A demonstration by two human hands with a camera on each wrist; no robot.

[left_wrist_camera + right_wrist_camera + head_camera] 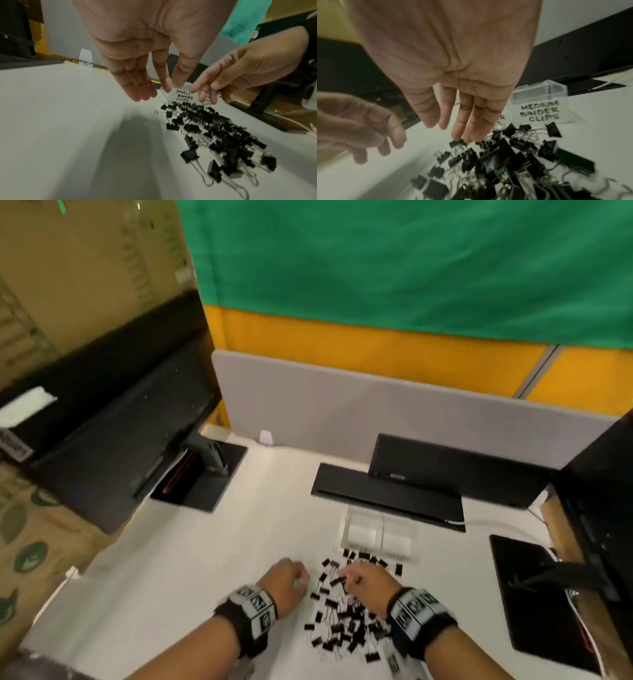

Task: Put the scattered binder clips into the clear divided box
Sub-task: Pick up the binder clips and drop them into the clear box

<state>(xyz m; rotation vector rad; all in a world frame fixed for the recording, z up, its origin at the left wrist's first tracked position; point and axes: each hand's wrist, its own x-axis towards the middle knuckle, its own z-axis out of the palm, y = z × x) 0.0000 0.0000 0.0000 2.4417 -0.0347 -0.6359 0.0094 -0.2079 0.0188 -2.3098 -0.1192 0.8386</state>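
Black clips (346,616) lying on a white desk (191,570)

The clear box (381,534) is showing white labels (539,111) lettered in black. Black-and-white patterned wristbands (255,609) are showing. Behind, a grey divider (376,409) is standing below an orange band (359,344) and green cloth (411,258).

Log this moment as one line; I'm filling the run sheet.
left hand open, empty | right hand open, over binder clips | clear divided box empty

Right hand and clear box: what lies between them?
Only scattered binder clips on the white desk between right hand and box, in the head view.
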